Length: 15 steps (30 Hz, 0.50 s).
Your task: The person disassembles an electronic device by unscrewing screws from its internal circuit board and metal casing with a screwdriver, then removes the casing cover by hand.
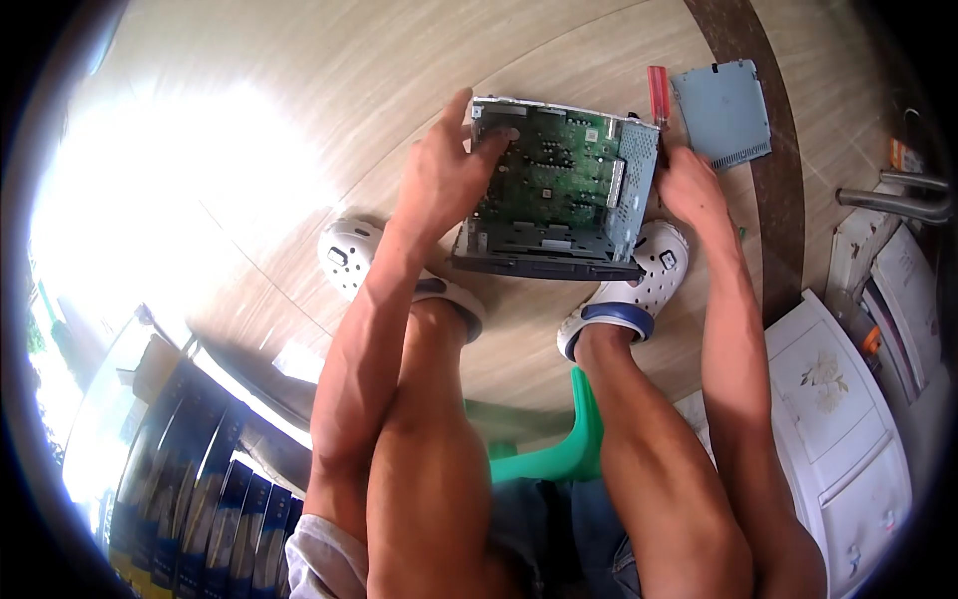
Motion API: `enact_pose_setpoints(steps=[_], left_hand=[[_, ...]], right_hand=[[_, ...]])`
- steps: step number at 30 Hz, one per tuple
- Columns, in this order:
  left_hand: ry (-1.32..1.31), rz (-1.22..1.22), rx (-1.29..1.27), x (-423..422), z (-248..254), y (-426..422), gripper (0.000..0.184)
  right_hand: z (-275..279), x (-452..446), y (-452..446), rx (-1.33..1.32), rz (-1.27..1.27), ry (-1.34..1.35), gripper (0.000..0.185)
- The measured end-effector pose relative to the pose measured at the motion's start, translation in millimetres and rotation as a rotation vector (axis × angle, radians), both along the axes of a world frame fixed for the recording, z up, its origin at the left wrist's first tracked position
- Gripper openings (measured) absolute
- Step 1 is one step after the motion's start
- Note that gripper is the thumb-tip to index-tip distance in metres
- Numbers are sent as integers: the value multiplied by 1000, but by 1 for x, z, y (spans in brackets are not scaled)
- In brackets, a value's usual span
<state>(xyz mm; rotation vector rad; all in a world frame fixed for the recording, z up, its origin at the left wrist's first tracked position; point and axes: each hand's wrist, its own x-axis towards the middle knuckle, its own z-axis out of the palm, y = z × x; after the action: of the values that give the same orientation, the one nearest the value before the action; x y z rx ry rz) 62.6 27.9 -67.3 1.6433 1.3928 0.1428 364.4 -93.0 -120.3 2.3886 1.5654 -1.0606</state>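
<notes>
An opened car stereo unit (pixel 554 180), with a green circuit board inside a metal case, is tilted above the floor between my feet. Its dark front panel faces me. My left hand (pixel 444 170) grips the left side of the case, thumb over the board and fingers behind the edge. At the perforated right side is my right hand (pixel 691 185), fingers curled. A red-handled screwdriver (pixel 658 95) sticks out past those fingers, apparently in their grasp; its shaft is hidden. The fingertips against the case are partly out of sight.
A grey metal cover plate (pixel 723 110) lies on the floor at the upper right. White clogs (pixel 654 265) are on my feet. Green plastic (pixel 549 459) shows between my legs. A white cabinet (pixel 828 399) stands at right, blue boxes (pixel 215 489) at lower left.
</notes>
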Motion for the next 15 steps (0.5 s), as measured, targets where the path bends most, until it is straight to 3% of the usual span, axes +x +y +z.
enact_pose_setpoints(steps=[8, 13, 15], left_hand=[[32, -53, 1, -2, 9, 2, 57], [-100, 94, -27, -17, 20, -8, 60], [-182, 169, -74, -24, 27, -7, 62]], right_hand=[[20, -31, 4, 92, -182, 22, 31], [28, -41, -10, 114, -301, 10, 43], [35, -44, -17, 304, -269, -17, 45]])
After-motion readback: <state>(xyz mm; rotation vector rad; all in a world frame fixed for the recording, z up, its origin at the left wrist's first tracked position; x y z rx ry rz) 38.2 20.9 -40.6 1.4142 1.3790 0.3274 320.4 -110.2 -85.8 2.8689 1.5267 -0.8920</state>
